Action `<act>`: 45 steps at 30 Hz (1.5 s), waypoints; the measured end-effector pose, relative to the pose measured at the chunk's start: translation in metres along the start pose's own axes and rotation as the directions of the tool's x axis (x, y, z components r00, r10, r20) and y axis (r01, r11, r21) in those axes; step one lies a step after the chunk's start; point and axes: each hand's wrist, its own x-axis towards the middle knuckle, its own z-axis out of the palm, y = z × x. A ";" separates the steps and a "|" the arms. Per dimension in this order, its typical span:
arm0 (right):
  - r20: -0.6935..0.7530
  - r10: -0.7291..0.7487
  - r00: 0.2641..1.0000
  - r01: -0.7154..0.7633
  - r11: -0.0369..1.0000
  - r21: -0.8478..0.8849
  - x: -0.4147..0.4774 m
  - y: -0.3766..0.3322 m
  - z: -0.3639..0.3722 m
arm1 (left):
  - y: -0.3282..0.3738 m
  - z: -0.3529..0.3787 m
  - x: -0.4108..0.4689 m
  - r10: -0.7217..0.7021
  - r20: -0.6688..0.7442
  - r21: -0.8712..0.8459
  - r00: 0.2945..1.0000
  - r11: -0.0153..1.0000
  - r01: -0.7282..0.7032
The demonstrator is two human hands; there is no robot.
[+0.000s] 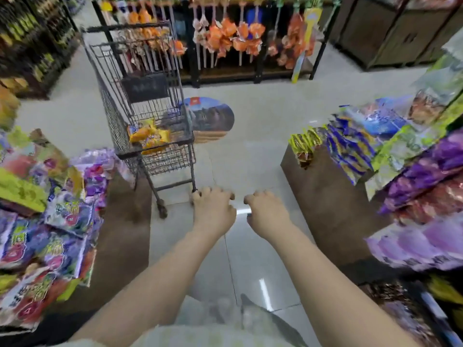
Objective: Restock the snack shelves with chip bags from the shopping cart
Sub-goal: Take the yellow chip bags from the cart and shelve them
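1. Reaching forward over the pale tiled floor (pixel 253 161), both bare arms are stretched out side by side in the middle of the aisle.
2. The left hand (pixel 213 211) has its fingers loosely bent downward and it grasps nothing; it is just in front of the lower frame of the shopping cart (pixel 112 121), but I cannot tell if it touches it.
3. The right hand (pixel 266 216) is near the left one, also with loosely bent fingers and released, holding nothing.
4. The cart stands ahead and a little to the left, and the yellow and orange chip bags (pixel 150 136) lie in the bottom of its basket.
5. On the left, a snack shelf (pixel 125 234) carries purple and green bags.
6. On the right, another snack shelf (pixel 325 196) carries blue, yellow and purple bags.
7. Behind the cart, a round floor sticker (pixel 215 118) lies on the tiles, and orange packets (pixel 225 36) hang in rows on a far rack.
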 end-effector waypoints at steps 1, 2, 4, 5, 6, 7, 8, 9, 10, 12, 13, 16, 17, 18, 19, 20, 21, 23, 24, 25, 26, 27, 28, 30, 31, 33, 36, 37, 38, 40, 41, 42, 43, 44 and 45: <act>-0.001 0.003 1.000 -0.003 1.000 0.007 0.007 -0.001 0.001 | -0.003 0.003 0.008 0.008 -0.009 -0.016 1.000 1.000 -0.008; 0.014 0.010 1.000 -0.010 1.000 0.016 0.022 0.000 0.003 | -0.007 0.007 0.025 0.017 0.004 -0.030 1.000 0.999 -0.017; 0.053 0.018 0.998 -0.020 0.999 0.044 0.053 0.007 0.004 | -0.009 0.014 0.061 0.030 0.032 -0.056 0.999 0.998 -0.029; 0.071 0.020 0.997 -0.023 0.999 0.046 0.069 0.013 0.005 | -0.008 0.016 0.077 0.034 0.046 -0.058 0.998 0.998 -0.031; 0.088 0.027 0.996 -0.031 0.999 0.044 0.086 0.022 0.004 | -0.006 0.018 0.096 0.035 0.060 -0.058 0.998 0.998 -0.031; 0.099 0.034 0.994 -0.039 0.998 0.045 0.106 0.033 0.002 | -0.005 0.019 0.116 0.036 0.077 -0.061 0.996 0.998 -0.031; 0.100 0.040 0.994 -0.045 0.998 0.046 0.128 0.044 0.001 | -0.002 0.021 0.137 0.034 0.087 -0.063 0.996 0.998 -0.029; 0.092 0.044 0.995 -0.049 0.997 0.056 0.151 0.055 -0.002 | 0.000 0.022 0.160 0.024 0.088 -0.064 0.996 0.998 -0.018; 0.090 0.041 0.995 -0.047 0.997 0.066 0.175 0.065 -0.005 | 0.002 0.023 0.185 0.007 0.086 -0.060 0.996 0.998 -0.002; 0.075 0.009 0.997 -0.015 0.997 0.078 0.224 0.084 -0.014 | 0.004 0.022 0.236 -0.036 0.067 -0.048 0.997 0.998 0.039; 0.060 -0.017 0.998 0.013 0.997 0.077 0.249 0.092 -0.020 | 0.006 0.020 0.262 -0.067 0.049 -0.048 0.997 0.996 0.069; 0.038 -0.100 0.994 0.098 0.994 0.046 0.321 0.118 -0.046 | 0.012 0.006 0.338 -0.175 0.019 -0.066 0.984 0.982 0.176; 0.030 -0.123 0.992 0.122 0.992 0.029 0.345 0.127 -0.056 | 0.013 -0.001 0.361 -0.207 0.008 -0.070 0.978 0.976 0.207; 0.022 -0.143 0.989 0.143 0.990 0.015 0.367 0.134 -0.066 | 0.014 -0.007 0.381 -0.236 0.002 -0.076 0.972 0.969 0.235; 0.013 -0.163 0.987 0.163 0.987 0.008 0.390 0.139 -0.076 | 0.015 -0.014 0.401 -0.262 -0.008 -0.079 0.965 0.962 0.261; 0.006 -0.190 0.982 0.190 0.982 0.005 0.412 0.143 -0.084 | 0.014 -0.019 0.418 -0.291 -0.018 -0.083 0.957 0.954 0.289; 0.001 -0.223 0.975 0.223 0.975 0.003 0.434 0.143 -0.091 | 0.012 -0.023 0.435 -0.318 -0.032 -0.086 0.947 0.945 0.315; 0.018 -0.281 0.960 0.280 0.960 0.005 0.474 0.137 -0.102 | 0.001 -0.028 0.461 -0.365 -0.046 -0.084 0.930 0.929 0.361; 0.032 -0.307 0.951 0.307 0.952 0.013 0.493 0.131 -0.105 | -0.007 -0.030 0.471 -0.387 -0.047 -0.080 0.921 0.921 0.382; 0.046 -0.334 0.941 0.334 0.943 0.019 0.512 0.125 -0.107 | -0.018 -0.030 0.481 -0.410 -0.041 -0.075 0.911 0.910 0.407; 0.063 -0.359 0.931 0.359 0.933 0.019 0.531 0.118 -0.109 | -0.031 -0.031 0.490 -0.439 -0.036 -0.075 0.898 0.897 0.435; 0.083 -0.385 0.919 0.386 0.923 0.010 0.551 0.110 -0.110 | -0.046 -0.032 0.501 -0.471 -0.035 -0.076 0.881 0.880 0.468; 0.103 -0.411 0.906 0.413 0.911 -0.002 0.572 0.102 -0.111 | -0.062 -0.034 0.511 -0.510 -0.043 -0.077 0.859 0.859 0.506; 0.117 -0.463 0.878 0.468 0.884 -0.015 0.614 0.081 -0.112 | -0.098 -0.037 0.537 -0.593 -0.058 -0.092 0.803 0.804 0.587; 0.116 -0.487 0.866 0.491 0.871 -0.010 0.635 0.067 -0.114 | -0.117 -0.038 0.551 -0.631 -0.056 -0.106 0.774 0.774 0.624; 0.124 -0.542 0.831 0.546 0.838 0.007 0.676 0.034 -0.121 | -0.156 -0.043 0.579 -0.682 -0.044 -0.127 0.730 0.729 0.673; 0.173 -0.628 0.759 0.638 0.770 -0.004 0.731 -0.018 -0.132 | -0.210 -0.056 0.617 -0.728 -0.020 -0.184 0.686 0.677 0.713; 0.198 -0.644 0.739 0.659 0.752 -0.011 0.748 -0.035 -0.134 | -0.227 -0.060 0.628 -0.747 -0.016 -0.203 0.664 0.653 0.730; 0.216 -0.659 0.720 0.678 0.735 -0.019 0.764 -0.050 -0.135 | -0.245 -0.064 0.637 -0.767 -0.022 -0.219 0.642 0.630 0.745; 0.244 -0.681 0.691 0.707 0.707 -0.029 0.796 -0.078 -0.133 | -0.279 -0.070 0.652 -0.800 -0.032 -0.245 0.600 0.588 0.771; 0.255 -0.690 0.677 0.718 0.696 -0.024 0.810 -0.093 -0.132 | -0.296 -0.072 0.657 -0.817 -0.032 -0.261 0.576 0.564 0.784; 0.261 -0.703 0.662 0.730 0.683 -0.014 0.823 -0.107 -0.128 | -0.311 -0.074 0.659 -0.834 -0.030 -0.275 0.550 0.536 0.798; 0.264 -0.720 0.642 0.748 0.664 -0.011 0.834 -0.121 -0.125 | -0.325 -0.075 0.660 -0.854 -0.022 -0.283 0.519 0.503 0.816; 0.273 -0.737 0.618 0.768 0.641 -0.009 0.844 -0.135 -0.120 | -0.337 -0.075 0.659 -0.876 -0.007 -0.287 0.482 0.464 0.838; 0.285 -0.752 0.594 0.785 0.619 -0.001 0.852 -0.149 -0.116 | -0.347 -0.075 0.655 -0.897 0.009 -0.288 0.441 0.421 0.860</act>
